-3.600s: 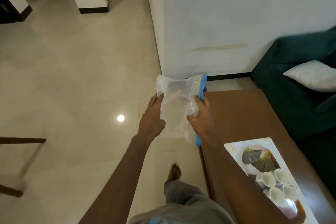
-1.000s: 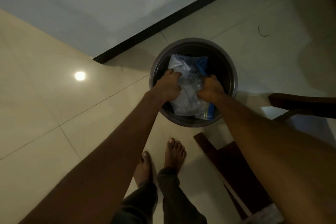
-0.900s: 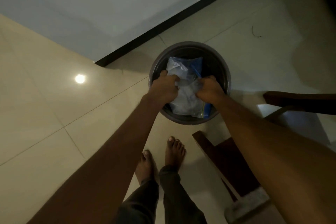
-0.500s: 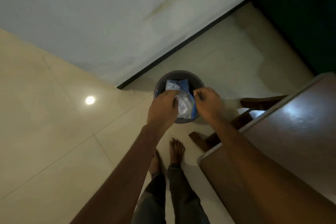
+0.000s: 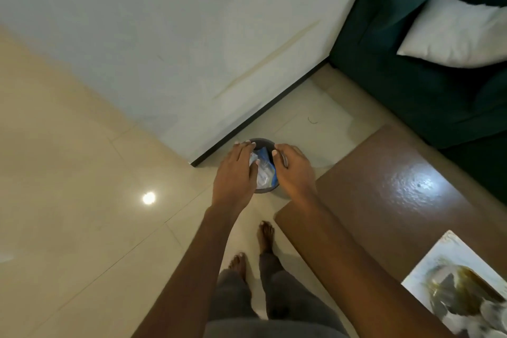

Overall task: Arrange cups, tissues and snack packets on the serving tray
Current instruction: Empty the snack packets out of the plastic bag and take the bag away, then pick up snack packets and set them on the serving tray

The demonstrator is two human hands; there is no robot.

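Observation:
A crumpled clear plastic bag with a blue zip strip point(image 5: 264, 174) lies inside a small dark round bin point(image 5: 264, 190) on the floor by the wall. My left hand point(image 5: 236, 173) and my right hand point(image 5: 293, 170) hover just above the bin, one on each side of the bag, fingers loose and apart, holding nothing. The white patterned serving tray point(image 5: 428, 263) sits on the brown table at the lower right; blurred white cups point(image 5: 491, 313) show at its near end. No tissues or snack packets are in view.
The glossy brown table point(image 5: 384, 195) stands right of the bin, its corner close to my right forearm. A dark green sofa point(image 5: 411, 77) with a white cushion point(image 5: 455, 33) fills the upper right. A white wall point(image 5: 164, 35) with black skirting runs behind the bin. My bare feet point(image 5: 264, 236) stand on beige tiles.
I carried the plastic bag from the table to the bin and pushed it in. Both hands have since let go and risen, and my view has lifted, bringing the table and tray back in.

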